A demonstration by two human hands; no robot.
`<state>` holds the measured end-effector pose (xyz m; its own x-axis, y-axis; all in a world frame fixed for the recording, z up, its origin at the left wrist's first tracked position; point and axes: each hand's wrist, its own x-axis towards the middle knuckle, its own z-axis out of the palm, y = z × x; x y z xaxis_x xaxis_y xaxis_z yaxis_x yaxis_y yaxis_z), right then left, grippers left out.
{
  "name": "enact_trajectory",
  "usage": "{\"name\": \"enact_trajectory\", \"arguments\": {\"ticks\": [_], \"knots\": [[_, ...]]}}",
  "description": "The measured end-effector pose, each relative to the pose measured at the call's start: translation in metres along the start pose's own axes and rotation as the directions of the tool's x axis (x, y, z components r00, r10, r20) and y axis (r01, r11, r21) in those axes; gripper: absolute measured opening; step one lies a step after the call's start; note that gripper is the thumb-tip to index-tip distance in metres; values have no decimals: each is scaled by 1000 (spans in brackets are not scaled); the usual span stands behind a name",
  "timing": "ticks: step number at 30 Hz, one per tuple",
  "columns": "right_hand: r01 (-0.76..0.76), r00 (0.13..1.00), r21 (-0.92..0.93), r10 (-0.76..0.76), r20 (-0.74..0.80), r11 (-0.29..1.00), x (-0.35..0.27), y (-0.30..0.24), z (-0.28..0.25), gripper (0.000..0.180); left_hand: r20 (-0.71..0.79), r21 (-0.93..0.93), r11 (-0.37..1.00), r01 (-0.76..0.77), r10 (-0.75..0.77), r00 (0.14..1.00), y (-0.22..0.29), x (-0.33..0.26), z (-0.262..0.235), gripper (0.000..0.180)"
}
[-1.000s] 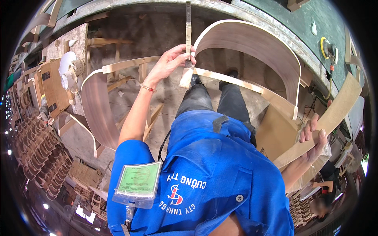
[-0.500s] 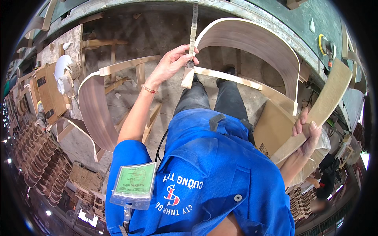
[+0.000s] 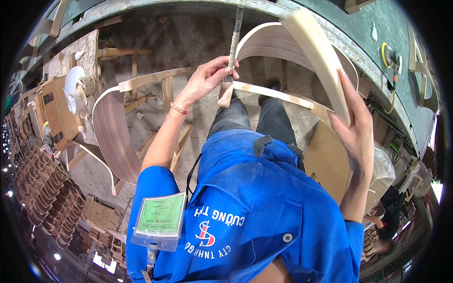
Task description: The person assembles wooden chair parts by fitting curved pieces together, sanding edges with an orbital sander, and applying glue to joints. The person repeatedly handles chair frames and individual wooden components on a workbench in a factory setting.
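My left hand (image 3: pixel 207 79) is closed around a tape-wrapped rod (image 3: pixel 234 42), beside the end of a pale wooden rail (image 3: pixel 269 93). A wooden block end (image 3: pixel 225 94) shows just below those fingers. My right hand (image 3: pixel 355 125) grips the lower end of a curved wooden slat (image 3: pixel 316 52), thumb on one side and fingers on the other. The slat is raised and tilted up to the left. It partly covers a bent wooden chair back (image 3: pixel 271 40), which is joined to the rail beneath.
Another curved chair frame (image 3: pixel 111 127) stands on the floor at my left. Cardboard (image 3: pixel 328 155) leans by my legs. A green-topped bench (image 3: pixel 358 35) runs along the far side, with a yellow-rimmed sander (image 3: pixel 388 54) on it. Stacked curved wooden parts (image 3: pixel 49 198) lie at far left.
My right hand has swung the slat from the right side up and leftward, over the bent chair back. My left hand stays at the rod, which leans slightly more to the right at its top.
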<state>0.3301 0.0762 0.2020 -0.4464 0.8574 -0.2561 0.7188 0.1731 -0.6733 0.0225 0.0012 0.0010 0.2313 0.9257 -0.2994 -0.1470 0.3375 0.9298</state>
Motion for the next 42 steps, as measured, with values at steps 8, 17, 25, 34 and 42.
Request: {"name": "enact_trajectory", "arguments": {"ticks": [8,17,25,34,42], "knots": [[172,980,36,-175,98,984,48,-23,18,77,16,23,1000,-7,6,1000,-5,0,-4,25],[163,955,170,-113,-273,972,46,-39,-2,75,8,19,999,-35,35,999,-7,-2,-4,25],[120,988,-77,-110,112,990,38,-22,13,86,5,-58,998,-9,9,1000,-8,-5,-1,25],[202,941,59,-177,-288,978,53,-46,-21,76,-1,82,996,-45,45,999,1,-2,-1,20],[151,978,-103,-134,160,983,49,-31,25,78,33,89,996,-20,17,999,-4,-4,-3,22]]}}
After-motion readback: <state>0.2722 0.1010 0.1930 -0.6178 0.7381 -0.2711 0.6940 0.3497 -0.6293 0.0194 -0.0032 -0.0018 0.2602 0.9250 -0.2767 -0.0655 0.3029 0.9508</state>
